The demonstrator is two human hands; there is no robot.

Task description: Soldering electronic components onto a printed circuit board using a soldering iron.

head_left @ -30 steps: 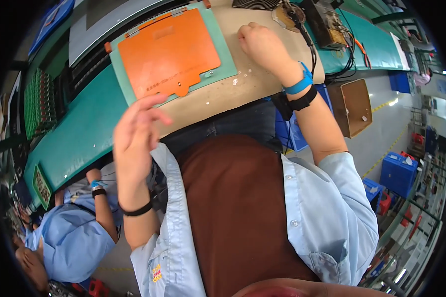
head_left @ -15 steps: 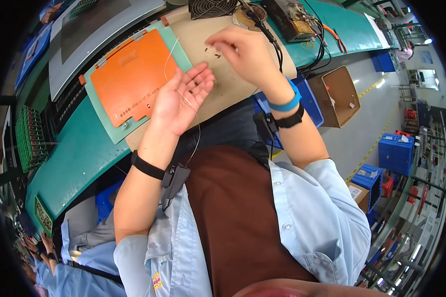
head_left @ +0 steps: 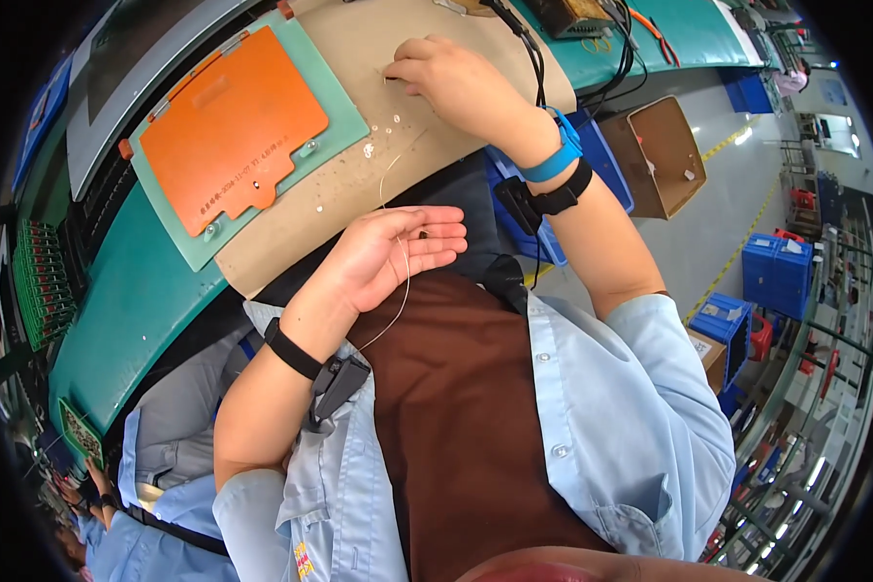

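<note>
Holding its palm upward with the fingers extended and unclenched, the left hand (head_left: 398,254) is poised just beyond the near edge of the work area, in front of the brown apron (head_left: 475,417); a small dark piece (head_left: 423,234) lies on its fingers. A thin pale strand (head_left: 407,281) curves across this hand toward the black clip (head_left: 339,386) at the left wrist. The right hand (head_left: 461,87) is above a brown sheet (head_left: 291,233) spread over the green surface (head_left: 116,315), its fingers bent and brought together at the tips. A second dark piece (head_left: 391,80) shows at these fingertips; whether it is grasped or merely touched cannot be told. Left of the right hand, an orange plate (head_left: 228,126) with a notched lower edge rests on a pale green board (head_left: 344,126), tilted relative to the view and partly on the sheet. Small white bits (head_left: 369,151) are scattered on the sheet between the board and the right hand. Black cables (head_left: 524,44) run beside the right hand, near the far right corner of the sheet. Below the edge, at right, a blue bin (head_left: 606,175) stands next to an open brown box (head_left: 667,155).
</note>
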